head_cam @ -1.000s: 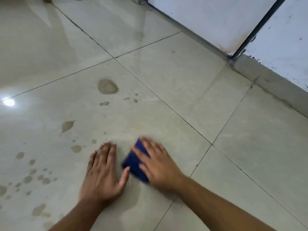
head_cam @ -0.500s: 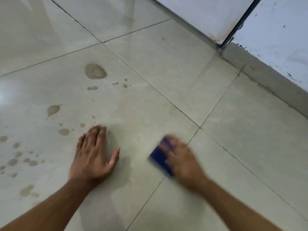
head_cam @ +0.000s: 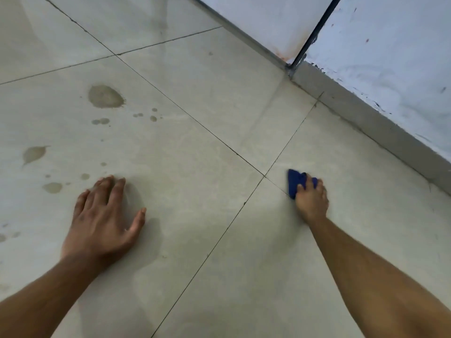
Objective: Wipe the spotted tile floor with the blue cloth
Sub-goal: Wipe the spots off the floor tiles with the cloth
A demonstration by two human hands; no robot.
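Blue cloth (head_cam: pixel 294 181): we see it bunched on the tile floor (head_cam: pixel 195 147), just right of the grout crossing (head_cam: pixel 265 176), which serves as our landmark.
Right hand (head_cam: pixel 311 200): it presses down on the cloth with fingers curled over the near part of it; we judge the cloth gripped, though the thumb is hidden.
Left hand (head_cam: pixel 103 220): it rests flat on the tile well left of the crossing, fingers straight and spread, holding nothing.
Large spot (head_cam: pixel 105 96): it lies up and far left of the crossing, unwiped.
Small spots (head_cam: pixel 52 187): they are scattered left of the crossing, some just beside the left fingertips (head_cam: pixel 107 179).
Skirting (head_cam: pixel 366 118): it runs along the wall, right of the crossing.
Risk, coverage: we judge the cloth to be on the far side of the crossing from every visible spot; strokes kept there would leave the stains.
Risk, smearing: a small bunched cloth could drag the large spot into streaks.
Risk, bracing hand: the left palm may slip on the glossy tile or track into nearby spots.
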